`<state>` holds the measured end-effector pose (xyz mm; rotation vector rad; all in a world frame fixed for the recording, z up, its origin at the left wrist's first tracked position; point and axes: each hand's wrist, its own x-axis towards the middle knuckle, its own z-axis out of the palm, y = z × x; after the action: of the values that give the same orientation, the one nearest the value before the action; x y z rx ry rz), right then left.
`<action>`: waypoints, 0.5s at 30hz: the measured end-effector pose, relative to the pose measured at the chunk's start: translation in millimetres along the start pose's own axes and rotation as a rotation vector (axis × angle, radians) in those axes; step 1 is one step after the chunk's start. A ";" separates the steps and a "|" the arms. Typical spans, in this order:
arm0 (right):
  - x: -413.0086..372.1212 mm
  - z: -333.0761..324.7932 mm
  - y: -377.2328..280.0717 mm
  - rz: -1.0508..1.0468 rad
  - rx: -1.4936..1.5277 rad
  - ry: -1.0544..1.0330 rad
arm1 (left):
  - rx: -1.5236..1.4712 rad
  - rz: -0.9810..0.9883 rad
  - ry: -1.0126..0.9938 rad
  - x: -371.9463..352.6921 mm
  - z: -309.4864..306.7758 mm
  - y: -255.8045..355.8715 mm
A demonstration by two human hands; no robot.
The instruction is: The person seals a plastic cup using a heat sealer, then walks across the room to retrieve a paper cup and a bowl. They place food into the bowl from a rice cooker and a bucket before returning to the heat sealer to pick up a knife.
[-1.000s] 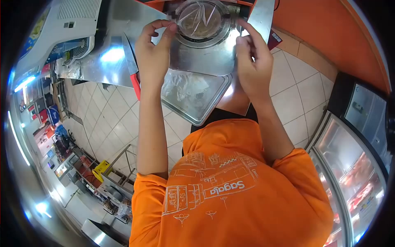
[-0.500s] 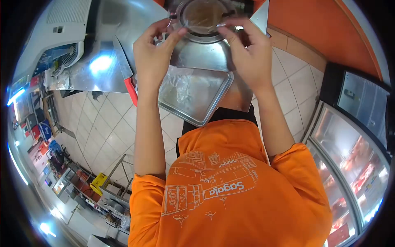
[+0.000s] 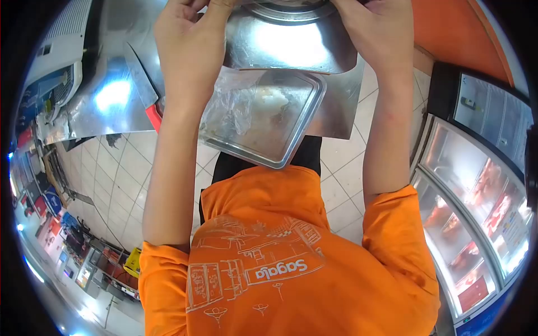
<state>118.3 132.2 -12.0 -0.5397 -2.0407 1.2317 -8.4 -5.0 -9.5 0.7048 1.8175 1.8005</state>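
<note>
My left hand [image 3: 193, 42] is at the top of the view, its thumb and fingers closed in a pinch on what looks like a thin clear plastic sheet [image 3: 240, 3]. My right hand [image 3: 378, 33] is on the other side, thumb bent inward, its fingertips partly cut off by the upper edge. Between them is a round metal rim [image 3: 291, 15] on a shiny steel base [image 3: 288, 45]. Below it lies a rectangular clear tray or lid [image 3: 286, 143] with crumpled plastic film [image 3: 230, 103] on it.
A knife [image 3: 140, 78] with a red handle lies on the steel table [image 3: 109, 103], left of my left forearm. A white appliance [image 3: 59, 28] stands at the far left. To the right is a lit glass display case [image 3: 465, 190]. Tiled floor [image 3: 126, 173] shows below.
My view has shifted, so the round rim and both hands sit higher and are partly cut off. My hands are farther apart in the view.
</note>
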 end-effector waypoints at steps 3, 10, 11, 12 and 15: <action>3.6 -0.8 11.6 -0.073 0.035 -0.019 | 0.096 -0.003 0.009 -0.9 3.8 9.4; 8.3 -7.0 -0.9 -0.147 0.022 -0.126 | 0.172 0.255 -0.061 3.2 20.9 -3.7; 9.1 -6.9 0.8 -0.144 0.019 -0.118 | 0.172 0.256 -0.070 3.5 22.4 -3.8; 10.5 -7.2 2.1 -0.140 0.080 -0.136 | 0.176 0.259 -0.072 3.6 23.7 -3.2; 13.0 -9.9 -1.0 -0.149 0.130 -0.150 | 0.199 0.224 -0.099 2.8 23.7 9.1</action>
<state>116.7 146.2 -3.6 -0.2352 -2.0646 1.3367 5.4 14.6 -0.7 1.0927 1.9327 1.6991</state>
